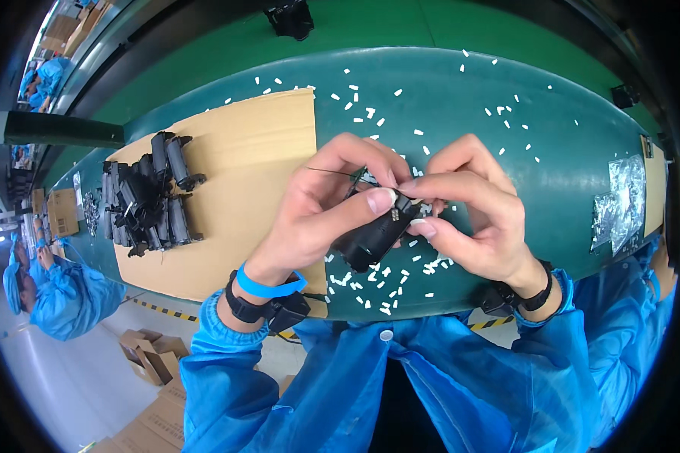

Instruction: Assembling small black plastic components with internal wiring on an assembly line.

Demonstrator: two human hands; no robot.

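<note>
A black plastic housing (370,240) is held up over the green table between my two hands. My left hand (332,200) grips its upper end, thumb and fingers closed round it, and a thin dark wire (329,171) sticks out past those fingers to the left. On the right side of the same end, my right hand (472,208) is closed, with its fingertips and thumb pressed on the housing. Whether a small piece sits between the right fingertips is hidden. Many small white pieces (385,283) lie scattered on the table below and beyond the hands.
Left of my hands, a pile of similar black housings (151,196) lies on a cardboard sheet (257,151). Clear plastic bags (619,204) lie at the table's right end. Co-workers in blue sit at the left (75,294) and right (635,317). Cardboard boxes (151,355) stand on the floor.
</note>
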